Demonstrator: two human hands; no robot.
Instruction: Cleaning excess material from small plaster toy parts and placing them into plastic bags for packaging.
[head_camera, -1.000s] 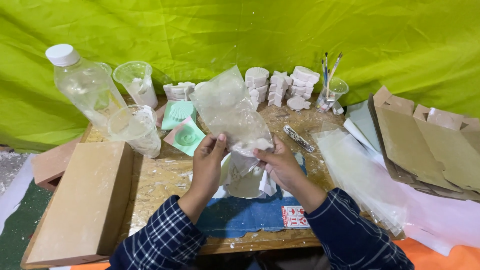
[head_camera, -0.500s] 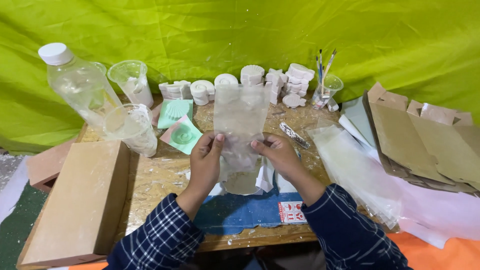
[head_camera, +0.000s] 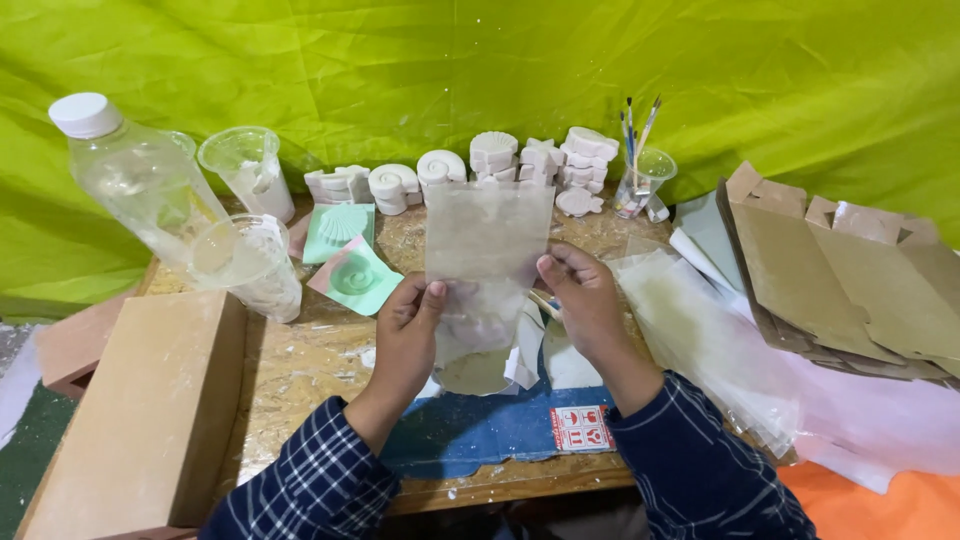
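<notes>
Centrally, a small clear plastic bag is held upright above a rough chipboard table, its flat upper part see-through and its lower part bulging around something pale that cannot be made out clearly. The left hand pinches the bag's left edge between thumb and closed fingers, and the right hand grips the right edge the same way, so both are shut on the plastic and draw it flat between them. Both arms wear dark blue checked sleeves. Judging by this, the bag is being held taut and straightened, and any further handling of it would call for a steady pinch on both edges so the contents do not slide out. Just below the bag lie torn white scraps on a blue cloth. Beyond the bag stands a row of white plaster shell castings, and near the left hand lie two mint-green shell moulds. Further left stand a large clear plastic bottle with a white cap and two clear plastic cups. A tan rectangular block sits at the near left. To the right are a cup of paintbrushes, a stack of clear bags and flattened brown cardboard boxes, all against a lime-green fabric backdrop.
</notes>
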